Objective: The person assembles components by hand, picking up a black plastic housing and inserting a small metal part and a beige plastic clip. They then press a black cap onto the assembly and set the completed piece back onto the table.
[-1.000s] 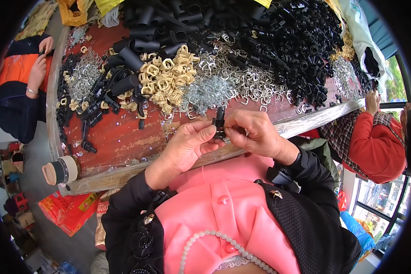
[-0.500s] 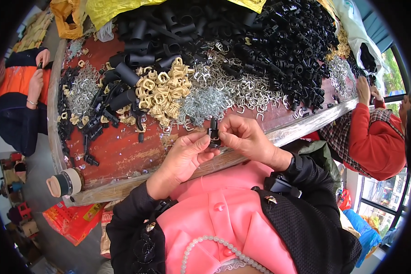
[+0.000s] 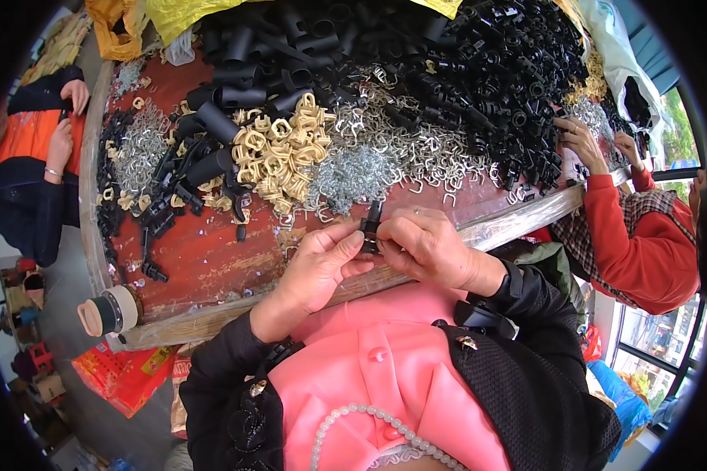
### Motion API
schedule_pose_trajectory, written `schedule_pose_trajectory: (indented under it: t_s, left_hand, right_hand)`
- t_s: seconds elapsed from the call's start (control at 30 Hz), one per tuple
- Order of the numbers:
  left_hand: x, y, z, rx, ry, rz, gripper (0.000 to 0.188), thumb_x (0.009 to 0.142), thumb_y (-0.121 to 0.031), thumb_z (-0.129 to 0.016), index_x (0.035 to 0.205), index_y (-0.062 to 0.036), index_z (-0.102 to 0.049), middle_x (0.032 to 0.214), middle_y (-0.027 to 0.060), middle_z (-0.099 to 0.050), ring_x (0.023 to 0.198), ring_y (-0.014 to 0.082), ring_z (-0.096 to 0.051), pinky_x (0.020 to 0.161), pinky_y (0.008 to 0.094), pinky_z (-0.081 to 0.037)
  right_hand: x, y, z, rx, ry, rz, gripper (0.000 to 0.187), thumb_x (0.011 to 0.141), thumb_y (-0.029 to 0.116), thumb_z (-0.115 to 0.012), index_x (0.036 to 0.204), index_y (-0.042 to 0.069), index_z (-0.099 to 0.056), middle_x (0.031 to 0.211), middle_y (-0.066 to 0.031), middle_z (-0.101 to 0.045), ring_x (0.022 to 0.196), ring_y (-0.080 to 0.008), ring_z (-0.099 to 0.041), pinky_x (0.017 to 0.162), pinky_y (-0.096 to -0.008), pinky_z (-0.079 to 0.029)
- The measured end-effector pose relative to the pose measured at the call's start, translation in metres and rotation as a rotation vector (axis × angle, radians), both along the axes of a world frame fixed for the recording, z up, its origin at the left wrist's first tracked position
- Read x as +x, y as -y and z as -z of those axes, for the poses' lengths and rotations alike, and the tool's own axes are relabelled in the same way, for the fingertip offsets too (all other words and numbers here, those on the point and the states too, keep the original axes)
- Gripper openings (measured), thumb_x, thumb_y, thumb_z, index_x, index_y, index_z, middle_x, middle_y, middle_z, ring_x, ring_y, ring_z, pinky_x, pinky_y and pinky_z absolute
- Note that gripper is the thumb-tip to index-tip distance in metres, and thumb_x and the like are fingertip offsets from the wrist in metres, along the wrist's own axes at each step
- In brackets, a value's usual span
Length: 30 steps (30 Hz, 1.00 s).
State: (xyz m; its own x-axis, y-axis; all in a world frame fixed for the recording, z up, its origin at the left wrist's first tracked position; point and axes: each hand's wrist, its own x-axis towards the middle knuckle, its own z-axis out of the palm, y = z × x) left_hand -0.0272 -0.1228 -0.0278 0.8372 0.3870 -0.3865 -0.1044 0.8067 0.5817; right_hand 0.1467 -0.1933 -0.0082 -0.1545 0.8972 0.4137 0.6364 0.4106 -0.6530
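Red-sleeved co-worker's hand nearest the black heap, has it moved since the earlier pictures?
Yes. Judged against the wooden table edge, the co-worker's hand has moved inward, leftward in view, closer to the black heap.

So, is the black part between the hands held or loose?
Held: left hand pinches the black part, right hand closed against it.

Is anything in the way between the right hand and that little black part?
Nothing that shows. The left hand holds the black part, and the right hand is bent right up close to it. Whether its curled grip hides something tiny, I can't tell.
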Motion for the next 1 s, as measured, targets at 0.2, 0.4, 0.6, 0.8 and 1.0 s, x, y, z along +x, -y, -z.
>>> schedule_pose_trajectory:
  t_s: [0.2, 0.4, 0.6, 0.8, 1.0]
  left_hand:
    - [0.000, 0.001, 0.000, 0.058, -0.029, 0.005, 0.029, 0.086, -0.015, -0.050, 0.110, 0.0011, -0.049, 0.100, 0.0048, -0.055, 0.084, 0.0121, -0.056, 0.071, 0.0220, -0.048]
    - [-0.002, -0.001, -0.006, 0.081, -0.059, -0.012, 0.030, 0.085, -0.012, -0.050, 0.112, 0.0011, -0.047, 0.101, 0.0065, -0.056, 0.082, 0.0134, -0.058, 0.073, 0.0238, -0.049]
    - [-0.014, -0.005, -0.016, 0.233, -0.078, 0.089, 0.031, 0.083, -0.012, -0.053, 0.110, 0.0025, -0.050, 0.104, 0.0063, -0.055, 0.084, 0.0146, -0.058, 0.074, 0.0234, -0.047]
    - [-0.078, -0.026, -0.014, 1.043, -0.481, -0.073, 0.031, 0.079, -0.012, -0.057, 0.106, 0.0028, -0.054, 0.102, 0.0089, -0.057, 0.088, 0.0187, -0.057, 0.078, 0.0277, -0.044]
    - [-0.092, -0.047, -0.008, 1.643, -0.787, -0.313, 0.033, 0.072, -0.014, -0.063, 0.100, 0.0015, -0.056, 0.089, 0.0163, -0.059, 0.090, 0.0264, -0.056, 0.074, 0.0307, -0.045]
  right_hand:
    - [0.000, -0.002, -0.004, 0.081, 0.110, -0.062, 0.018, 0.062, 0.001, -0.061, 0.076, 0.004, -0.049, 0.065, -0.0079, -0.050, 0.055, -0.0253, -0.050, 0.050, -0.0329, -0.041]
    - [-0.001, -0.002, -0.010, -0.157, -0.099, -0.069, 0.022, 0.068, 0.001, -0.063, 0.081, 0.005, -0.046, 0.063, -0.0021, -0.047, 0.054, -0.0139, -0.048, 0.047, -0.0262, -0.038]
    - [0.001, -0.003, -0.001, -0.732, -0.729, -0.073, 0.029, 0.074, 0.007, -0.065, 0.089, 0.006, -0.040, 0.067, 0.0051, -0.043, 0.060, -0.0010, -0.040, 0.050, -0.0168, -0.032]
    - [0.006, 0.000, 0.002, -0.766, -0.649, -0.128, 0.025, 0.075, 0.010, -0.065, 0.087, 0.004, -0.043, 0.069, 0.0041, -0.045, 0.059, -0.0023, -0.039, 0.050, -0.0170, -0.032]
    - [0.000, -0.005, -0.008, -0.720, -0.272, -0.152, 0.019, 0.077, 0.011, -0.062, 0.085, 0.001, -0.048, 0.063, 0.0013, -0.047, 0.057, -0.0049, -0.041, 0.049, -0.0201, -0.034]
